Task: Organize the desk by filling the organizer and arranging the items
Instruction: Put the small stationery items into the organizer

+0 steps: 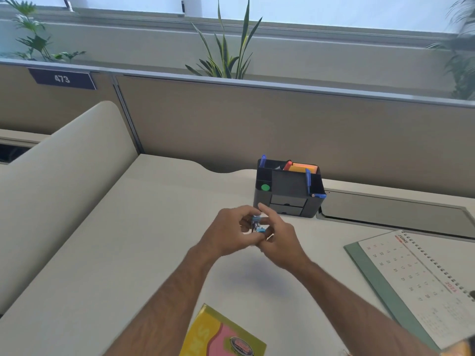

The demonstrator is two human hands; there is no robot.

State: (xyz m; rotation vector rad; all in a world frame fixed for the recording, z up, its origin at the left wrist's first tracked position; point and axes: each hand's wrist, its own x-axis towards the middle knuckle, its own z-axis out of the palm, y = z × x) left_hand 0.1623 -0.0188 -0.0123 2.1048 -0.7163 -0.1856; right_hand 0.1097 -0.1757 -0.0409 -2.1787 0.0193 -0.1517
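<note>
Two bare forearms reach in from the near edge of a pale worktop (pixel 154 227) and meet above its middle. The left hand (pixel 226 233) and right hand (pixel 279 240) together hold a small blue and white object (pixel 257 224); it is blurred and mostly hidden by fingers, so what it is cannot be told. The left fingers (pixel 245 210) curl over it from the left, the right fingers (pixel 267 211) pinch it from the right.

Just beyond the hands, against the far edge of the worktop, stands a black organizer (pixel 288 199). Blue pens (pixel 308 179) stick up from its compartments, orange notes (pixel 304 167) sit at the back, and a green round thing (pixel 265 187) lies in the front left compartment. Two small drawers show on its front.

At the right edge lies a calendar (pixel 421 276) on a green backing, partly cut off. At the near edge, between the forearms, a yellow and pink booklet (pixel 218 335) is cut off by the frame.
</note>
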